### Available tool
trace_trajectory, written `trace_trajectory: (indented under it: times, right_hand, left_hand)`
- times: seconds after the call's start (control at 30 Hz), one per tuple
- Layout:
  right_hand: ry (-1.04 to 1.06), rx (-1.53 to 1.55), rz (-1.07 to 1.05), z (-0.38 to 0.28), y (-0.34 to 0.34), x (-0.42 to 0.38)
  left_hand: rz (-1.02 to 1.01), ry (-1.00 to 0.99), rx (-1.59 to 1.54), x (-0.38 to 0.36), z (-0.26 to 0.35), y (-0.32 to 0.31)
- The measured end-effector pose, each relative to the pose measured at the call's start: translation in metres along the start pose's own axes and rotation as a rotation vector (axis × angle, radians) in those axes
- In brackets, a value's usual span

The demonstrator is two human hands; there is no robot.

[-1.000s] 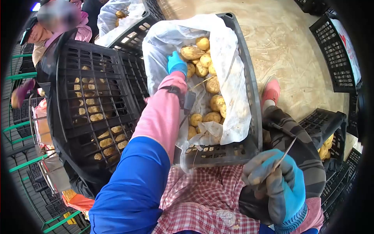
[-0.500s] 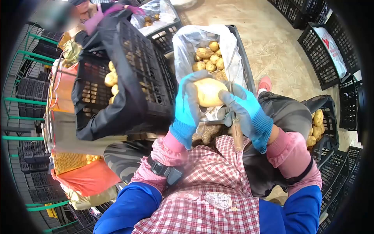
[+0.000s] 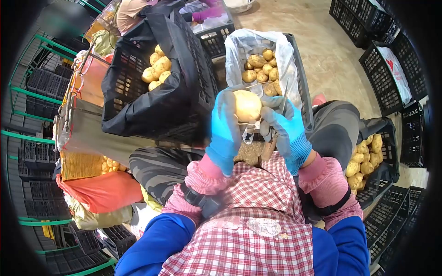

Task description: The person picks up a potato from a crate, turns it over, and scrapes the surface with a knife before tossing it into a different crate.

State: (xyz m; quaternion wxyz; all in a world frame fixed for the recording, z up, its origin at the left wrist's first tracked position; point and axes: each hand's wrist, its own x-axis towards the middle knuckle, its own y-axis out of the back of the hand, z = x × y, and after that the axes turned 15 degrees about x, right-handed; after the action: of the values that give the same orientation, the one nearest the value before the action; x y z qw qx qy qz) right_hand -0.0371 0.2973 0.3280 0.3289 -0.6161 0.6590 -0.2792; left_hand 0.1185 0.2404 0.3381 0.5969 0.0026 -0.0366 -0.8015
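Note:
My left hand (image 3: 224, 124), in a blue and grey glove, is wrapped around a large pale potato (image 3: 247, 106). My right hand (image 3: 286, 128), gloved alike, is closed around what looks like a knife, its brown handle (image 3: 269, 148) sticking out below the fingers and a thin dark blade edge rising above them. The right thumb and fingers are close against the potato's right side. Just beyond both hands stands a crate lined with a white plastic bag (image 3: 234, 50), with several potatoes (image 3: 262, 69) in it.
At left, a black-lined crate (image 3: 193, 83) holds potatoes (image 3: 160, 68). Another potato crate (image 3: 384, 177) sits by my right leg. Black crates (image 3: 386, 78) stand at right. A co-worker's purple sleeve (image 3: 207, 14) shows at the top. An orange sack (image 3: 103, 191) lies at left.
My view has shifted, so the crates sit farther right and more potatoes show in the left crate. The potato has turned a little in my left hand; both hands keep their hold.

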Motion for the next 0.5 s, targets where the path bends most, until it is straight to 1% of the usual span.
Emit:
trace_trajectory:
  times: [0.03, 0.1, 0.13, 0.17, 0.23, 0.3, 0.33, 0.37, 0.47, 0.5]
  right_hand:
    - [0.064, -0.037, 0.051, 0.005, 0.002, 0.005]
    - [0.064, -0.032, 0.057, 0.002, 0.000, 0.008]
    - [0.064, -0.026, 0.063, 0.001, -0.001, 0.008]
    - [0.110, -0.049, 0.065, 0.001, -0.001, 0.009]
    - [0.167, -0.117, 0.072, 0.004, -0.003, 0.009]
    - [0.160, -0.223, 0.077, 0.007, -0.006, 0.007]
    - [0.139, -0.284, 0.077, 0.008, -0.006, 0.007]
    - [0.222, -0.445, 0.105, 0.015, -0.002, 0.010]
    - [0.221, -0.419, 0.111, 0.013, 0.003, 0.011]
    - [0.149, -0.338, 0.122, 0.008, 0.002, 0.011]
  left_hand:
    - [0.068, -0.015, 0.091, 0.002, -0.008, -0.003]
    - [0.049, -0.128, 0.182, -0.001, -0.013, 0.000]
    - [0.065, -0.113, 0.178, -0.001, -0.017, 0.000]
    - [0.080, -0.098, 0.175, 0.000, -0.020, 0.001]
    - [0.165, 0.074, 0.062, 0.006, -0.029, -0.002]
    - [0.265, -0.122, 0.284, 0.003, -0.030, -0.009]
    - [0.277, -0.100, 0.260, 0.003, -0.028, -0.011]
    - [0.288, -0.078, 0.236, 0.002, -0.027, -0.013]
    - [0.248, 0.169, 0.019, 0.002, -0.021, -0.019]
    - [0.156, 0.275, -0.102, 0.002, -0.024, -0.018]
